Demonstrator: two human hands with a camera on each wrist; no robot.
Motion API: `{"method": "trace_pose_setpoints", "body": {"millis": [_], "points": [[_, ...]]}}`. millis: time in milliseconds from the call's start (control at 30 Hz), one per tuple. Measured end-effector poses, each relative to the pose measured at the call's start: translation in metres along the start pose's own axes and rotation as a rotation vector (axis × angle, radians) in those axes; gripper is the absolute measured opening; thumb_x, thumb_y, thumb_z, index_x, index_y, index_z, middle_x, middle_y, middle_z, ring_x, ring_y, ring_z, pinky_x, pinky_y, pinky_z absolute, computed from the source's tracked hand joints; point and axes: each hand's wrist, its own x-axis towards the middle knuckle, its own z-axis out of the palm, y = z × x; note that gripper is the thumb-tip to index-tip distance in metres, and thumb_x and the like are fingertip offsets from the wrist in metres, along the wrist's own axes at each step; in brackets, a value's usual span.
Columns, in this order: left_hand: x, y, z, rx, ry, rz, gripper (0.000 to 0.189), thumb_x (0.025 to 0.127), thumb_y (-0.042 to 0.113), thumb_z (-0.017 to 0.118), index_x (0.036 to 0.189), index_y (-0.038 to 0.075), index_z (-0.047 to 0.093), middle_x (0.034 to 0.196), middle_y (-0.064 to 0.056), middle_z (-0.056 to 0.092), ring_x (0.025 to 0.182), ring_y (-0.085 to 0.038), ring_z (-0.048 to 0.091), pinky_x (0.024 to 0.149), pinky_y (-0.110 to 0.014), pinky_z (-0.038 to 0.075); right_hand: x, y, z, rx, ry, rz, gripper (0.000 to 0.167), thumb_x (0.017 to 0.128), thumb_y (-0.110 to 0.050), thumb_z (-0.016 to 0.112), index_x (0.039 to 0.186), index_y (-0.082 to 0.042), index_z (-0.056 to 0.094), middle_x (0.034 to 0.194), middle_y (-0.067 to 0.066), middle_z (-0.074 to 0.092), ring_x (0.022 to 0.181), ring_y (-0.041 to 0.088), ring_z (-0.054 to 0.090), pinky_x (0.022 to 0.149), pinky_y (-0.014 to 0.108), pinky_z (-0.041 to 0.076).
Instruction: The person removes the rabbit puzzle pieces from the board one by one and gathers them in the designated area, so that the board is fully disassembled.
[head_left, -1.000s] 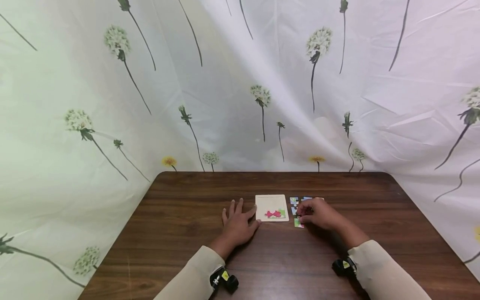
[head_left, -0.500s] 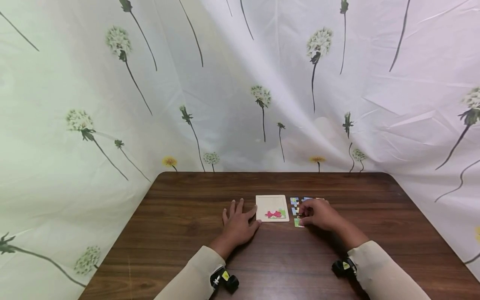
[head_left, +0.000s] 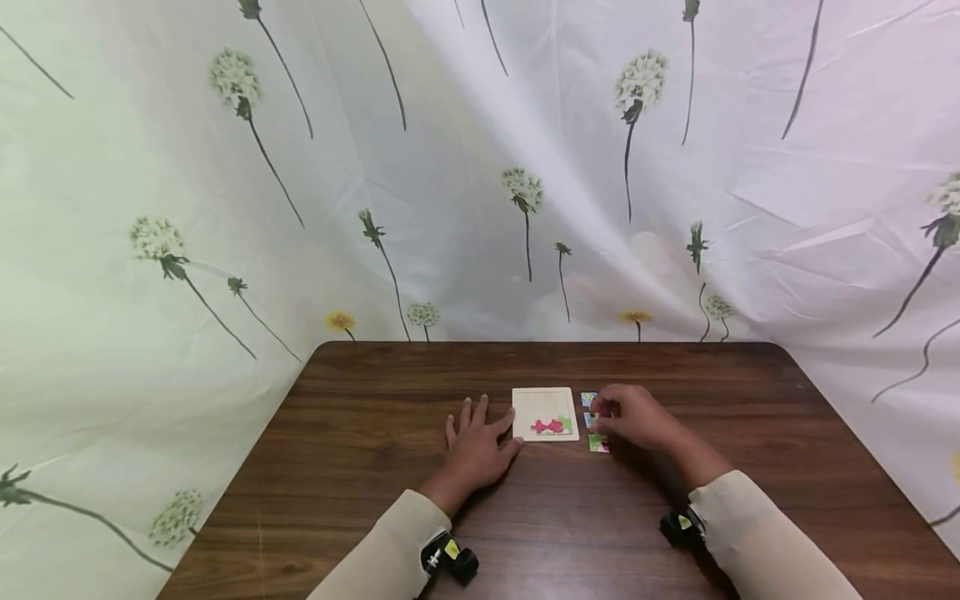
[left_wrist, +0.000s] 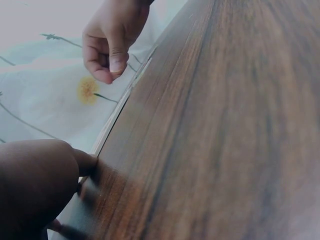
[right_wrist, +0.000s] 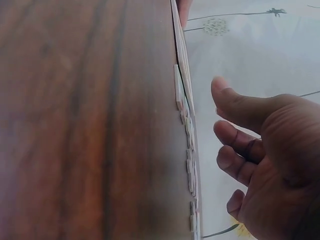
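Note:
In the head view my left hand (head_left: 477,454) lies on the table with fingers spread, thumb and index fingertip at the left edge of a square wooden puzzle board (head_left: 534,408). Pink and green pieces fill the board's lower right part. My right hand (head_left: 633,417) hovers over the loose jigsaw pieces (head_left: 598,443) right of the board and hides some of them. From the right wrist, this right hand (right_wrist: 280,150) is raised over the row of pieces (right_wrist: 190,170), its fingers loosely curled and no piece visible in them.
The brown wood-grain table (head_left: 375,383) ends at the back against a white curtain (head_left: 465,250) printed with dandelions. A small black wrist camera sits at each sleeve cuff.
My right hand has lifted a little and shifted slightly away from me, so the nearest loose piece shows more. The left hand and the board stay in place.

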Motion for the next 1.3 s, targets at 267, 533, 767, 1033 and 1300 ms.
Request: {"method": "trace_pose_setpoints", "body": {"millis": [267, 533, 767, 1033, 1300], "points": [[0.000, 0.001, -0.002, -0.009, -0.013, 0.001, 0.057, 0.108, 0.049, 0.065, 0.160, 0.026, 0.059, 0.178, -0.024, 0.031, 0.167, -0.053, 0.017, 0.127, -0.081, 0.011, 0.012, -0.008, 0.003, 0.025, -0.054, 0.016, 0.011, 0.095, -0.014, 0.087, 0.100, -0.011, 0.078, 0.089, -0.005, 0.071, 0.082, 0.010, 0.060, 0.073, 0.027, 0.050], [0.003, -0.001, 0.000, -0.014, -0.004, 0.015, 0.056, 0.109, 0.050, 0.064, 0.160, 0.027, 0.059, 0.178, -0.024, 0.029, 0.168, -0.052, 0.016, 0.127, -0.080, 0.011, 0.026, -0.024, 0.009, 0.036, -0.101, 0.028, 0.009, 0.097, -0.011, 0.083, 0.104, -0.010, 0.078, 0.088, -0.004, 0.070, 0.081, 0.012, 0.059, 0.073, 0.029, 0.051], [0.001, -0.001, 0.000, -0.013, -0.011, 0.006, 0.056, 0.108, 0.049, 0.064, 0.160, 0.027, 0.059, 0.178, -0.024, 0.030, 0.168, -0.052, 0.016, 0.127, -0.080, 0.011, 0.034, -0.035, 0.019, 0.040, -0.141, 0.039, 0.012, 0.097, -0.008, 0.083, 0.108, -0.010, 0.078, 0.090, -0.001, 0.068, 0.079, 0.013, 0.059, 0.072, 0.031, 0.053], [0.000, 0.000, 0.001, -0.002, 0.001, 0.010, 0.056, 0.108, 0.049, 0.065, 0.158, 0.026, 0.061, 0.177, -0.025, 0.032, 0.167, -0.053, 0.019, 0.126, -0.081, 0.013, 0.043, -0.035, 0.026, 0.024, -0.174, -0.008, 0.023, 0.092, -0.002, 0.086, 0.113, -0.009, 0.078, 0.099, 0.003, 0.071, 0.076, 0.012, 0.055, 0.067, 0.027, 0.050], [0.000, -0.001, 0.000, 0.002, -0.001, 0.013, 0.055, 0.108, 0.049, 0.064, 0.158, 0.026, 0.061, 0.177, -0.026, 0.032, 0.166, -0.054, 0.019, 0.126, -0.081, 0.013, 0.051, -0.037, 0.026, 0.015, -0.193, -0.042, 0.023, 0.091, -0.012, 0.090, 0.111, -0.009, 0.079, 0.103, 0.005, 0.072, 0.085, 0.014, 0.058, 0.076, 0.031, 0.052]]}}
